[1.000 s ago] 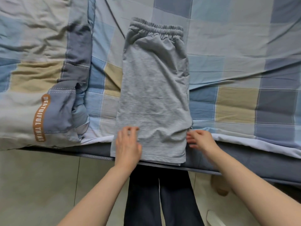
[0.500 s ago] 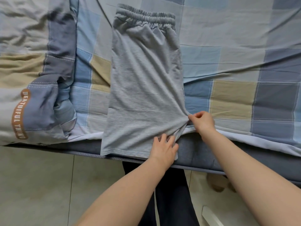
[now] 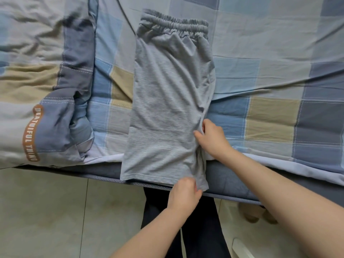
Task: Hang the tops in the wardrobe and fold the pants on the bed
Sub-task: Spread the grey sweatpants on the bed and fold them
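Grey shorts [image 3: 167,101], folded in half lengthwise, lie on the bed [image 3: 270,75] with the elastic waistband at the far end and the leg hems hanging over the near edge. My left hand [image 3: 185,192] pinches the hem at the near right corner. Higher up, my right hand [image 3: 211,138] grips the shorts' right edge where the cloth is bunched.
A bunched quilt [image 3: 41,94] with an orange printed label lies at the left of the bed. The checked sheet spreads to the right. Below the bed edge are tiled floor [image 3: 55,211], my dark trouser legs and a slipper [image 3: 256,213].
My left hand slid from the hem's left side across to its right corner and took hold. My right hand moved onto the shorts' right edge and gripped the cloth.
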Tool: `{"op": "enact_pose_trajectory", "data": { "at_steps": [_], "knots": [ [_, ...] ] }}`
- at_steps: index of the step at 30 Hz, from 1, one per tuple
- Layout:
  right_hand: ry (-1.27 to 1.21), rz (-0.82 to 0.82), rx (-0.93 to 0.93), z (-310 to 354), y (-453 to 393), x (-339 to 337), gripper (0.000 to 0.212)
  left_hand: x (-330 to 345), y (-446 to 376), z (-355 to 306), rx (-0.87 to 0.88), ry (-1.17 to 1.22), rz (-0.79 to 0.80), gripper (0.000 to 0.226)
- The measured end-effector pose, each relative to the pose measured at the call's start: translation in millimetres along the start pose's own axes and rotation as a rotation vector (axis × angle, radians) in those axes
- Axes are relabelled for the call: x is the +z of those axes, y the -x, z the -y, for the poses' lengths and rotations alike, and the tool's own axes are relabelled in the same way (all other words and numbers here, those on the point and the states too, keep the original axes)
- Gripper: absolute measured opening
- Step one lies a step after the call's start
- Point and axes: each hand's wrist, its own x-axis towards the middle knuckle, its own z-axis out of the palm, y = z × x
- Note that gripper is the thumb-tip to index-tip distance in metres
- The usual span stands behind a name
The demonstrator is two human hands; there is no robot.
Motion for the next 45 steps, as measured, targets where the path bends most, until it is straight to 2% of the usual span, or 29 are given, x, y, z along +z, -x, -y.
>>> {"op": "enact_pose_trajectory", "data": {
  "at_steps": [4, 8, 11, 12, 14, 16, 18, 20, 22, 23, 25, 26, 27, 30, 34, 36, 38, 40, 42, 43, 45],
  "knots": [
    [-0.042, 0.044, -0.049, 17.9, -2.0, 23.7, 0.021, -6.5, 5.7, 17.8, -0.193, 0.185, 0.008, 0.032],
    [-0.228, 0.056, 0.086, 20.3, -15.9, 38.9, 0.017, -22.6, -10.5, 18.3, -0.35, 0.379, 0.043, 0.048],
    [-0.323, 0.096, 0.073, 13.1, -18.0, 38.9, 0.016, -22.1, -27.0, 11.5, -0.387, 0.325, 0.068, 0.051],
    [-0.298, 0.129, -0.005, 9.5, -15.6, 35.7, 0.019, -20.6, -31.4, 9.5, -0.383, 0.281, 0.068, 0.048],
    [-0.091, 0.217, -0.288, -0.2, -10.7, 26.4, 0.028, -18.1, -39.3, 11.0, -0.394, 0.211, 0.091, 0.038],
    [0.288, 0.323, -0.65, -10.7, -7.7, 17.3, 0.036, -17.1, -47.0, 21.5, -0.385, 0.234, 0.151, 0.03],
    [0.692, 0.344, -0.966, -30.6, -10.4, 13.0, 0.05, -23.5, -45.8, 31.9, -0.351, 0.309, 0.221, 0.03],
    [0.925, 0.333, -1.1, -43.3, -12.5, 10.3, 0.049, -33.7, -40.3, 48.8, -0.232, 0.293, 0.317, 0.036],
    [1.033, 0.323, -1.149, -51.1, -16.5, 9.3, 0.048, -53.1, -29.2, 71.5, 0.023, 0.043, 0.382, 0.032],
    [1.062, 0.329, -1.167, -53.4, -20.5, 10.1, 0.048, -67.9, -26.1, 86.2, 0.233, -0.153, 0.315, 0.024],
    [1.095, 0.309, -1.208, -56.6, -26.8, 13.5, 0.048, -106.2, -25.2, 123.3, 0.713, -0.52, -0.01, 0.016],
    [1.092, 0.275, -1.226, -58.6, -28.1, 16.0, 0.048, -125.8, -29.0, 143.5, 0.886, -0.634, -0.153, 0.022],
    [1.079, 0.234, -1.237, -58.9, -28.3, 19.2, 0.048, -144.8, -36.6, 166.1, 0.986, -0.723, -0.226, 0.032],
    [0.985, 0.135, -1.215, -61.8, -22.6, 33.7, 0.048, -198.2, -59.2, 205.8, 1.047, -0.971, -0.21, 0.05],
    [0.903, 0.111, -1.111, -60.5, -14.1, 43.7, 0.048, -205.1, -96.7, 195.8, 1.041, -1.139, -0.261, 0.055],
    [0.877, 0.148, -1.058, -58.6, -11.9, 45.3, 0.051, -200.5, -109.4, 190.9, 1.058, -1.21, -0.162, 0.072],
    [0.823, 0.183, -1.012, -56.1, -11.6, 42.9, 0.05, -202.5, -113.9, 186.0, 1.066, -1.217, -0.094, 0.074],
    [0.743, 0.26, -0.969, -54.1, -13.8, 35.1, 0.048, -202.2, -111.8, 177.3, 1.02, -1.105, -0.092, 0.058],
    [0.517, 0.397, -0.865, -44.8, -15.5, 25.9, 0.047, -198.9, -107.2, 171.6, 0.911, -0.896, -0.106, 0.046],
    [0.342, 0.455, -0.751, -34.8, -14.4, 18.2, 0.04, -197.1, -104.4, 168.0, 0.821, -0.699, -0.09, 0.045],
    [-0.165, 0.47, -0.394, -15.0, -17.5, 2.6, 0.029, -209.5, -97.2, 148.0, 0.47, -0.114, 0.035, 0.043]
  ]
}}
